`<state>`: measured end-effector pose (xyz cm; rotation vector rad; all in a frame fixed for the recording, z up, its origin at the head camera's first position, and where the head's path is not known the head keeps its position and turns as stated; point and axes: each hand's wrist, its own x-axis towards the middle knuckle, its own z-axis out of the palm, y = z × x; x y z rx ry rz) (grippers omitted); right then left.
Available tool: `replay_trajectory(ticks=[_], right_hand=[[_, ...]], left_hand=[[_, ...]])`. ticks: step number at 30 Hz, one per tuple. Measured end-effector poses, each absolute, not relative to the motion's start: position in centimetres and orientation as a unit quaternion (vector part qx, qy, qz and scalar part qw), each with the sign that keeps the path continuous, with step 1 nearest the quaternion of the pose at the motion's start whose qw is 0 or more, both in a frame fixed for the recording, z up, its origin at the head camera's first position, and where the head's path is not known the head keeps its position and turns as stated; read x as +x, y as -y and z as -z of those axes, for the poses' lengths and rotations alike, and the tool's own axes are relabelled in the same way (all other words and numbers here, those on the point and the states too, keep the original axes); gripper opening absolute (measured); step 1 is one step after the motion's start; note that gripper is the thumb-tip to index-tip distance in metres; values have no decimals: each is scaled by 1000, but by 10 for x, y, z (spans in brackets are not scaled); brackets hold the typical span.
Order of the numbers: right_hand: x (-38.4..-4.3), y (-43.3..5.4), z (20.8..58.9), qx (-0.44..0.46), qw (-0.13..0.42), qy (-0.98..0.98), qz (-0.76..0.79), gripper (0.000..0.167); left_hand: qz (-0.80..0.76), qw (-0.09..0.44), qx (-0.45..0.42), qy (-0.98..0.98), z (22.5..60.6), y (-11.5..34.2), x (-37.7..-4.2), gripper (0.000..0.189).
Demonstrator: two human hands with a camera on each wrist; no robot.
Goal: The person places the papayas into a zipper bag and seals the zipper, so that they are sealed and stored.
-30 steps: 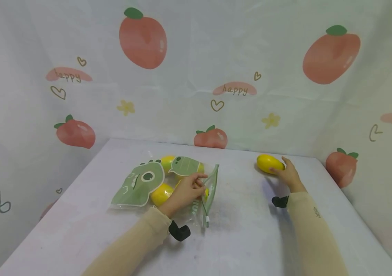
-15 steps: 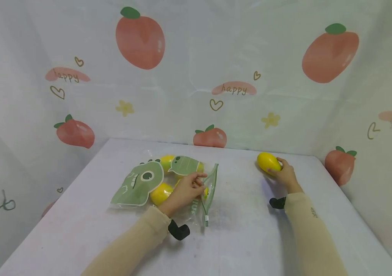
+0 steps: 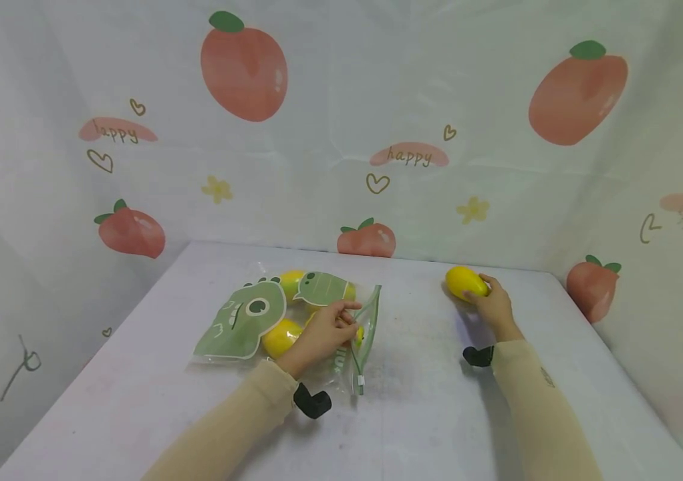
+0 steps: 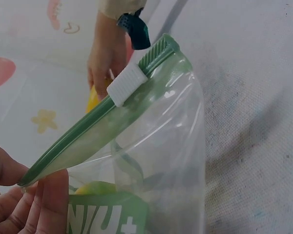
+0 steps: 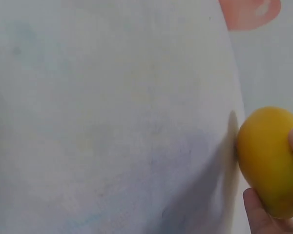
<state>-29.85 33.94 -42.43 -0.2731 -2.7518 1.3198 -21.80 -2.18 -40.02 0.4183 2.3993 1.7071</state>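
My left hand [image 3: 320, 337] pinches the green zip edge of a clear slider bag [image 3: 239, 321] between thumb and fingers. The bag lies on the table at centre left, with green dinosaur prints and several yellow fruits [image 3: 281, 339] inside, partly hidden by the prints and my hand. In the left wrist view its white slider [image 4: 127, 84] sits near one end of the zip. At the back right my right hand [image 3: 494, 308] grips a yellow mango [image 3: 465, 283], thumb on one side and fingers on the other. The right wrist view shows the mango [image 5: 271, 161] with a small green spot.
The white table [image 3: 414, 401] ends at a fabric backdrop [image 3: 317, 187] printed with red fruits, hearts and words. Black wrist straps or mounts [image 3: 313, 402] stick out below both sleeves.
My right hand has tilted the mango and shifted it slightly left, its fingers now closer round it. My left hand and the bag have stayed in place.
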Motion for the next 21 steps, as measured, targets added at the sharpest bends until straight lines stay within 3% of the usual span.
replay_trajectory(ticks=[21], right_hand=[[-269, -308, 401, -14, 70, 890, -450, 75]], left_hand=[[-572, 87, 138, -804, 400, 23, -217, 39]])
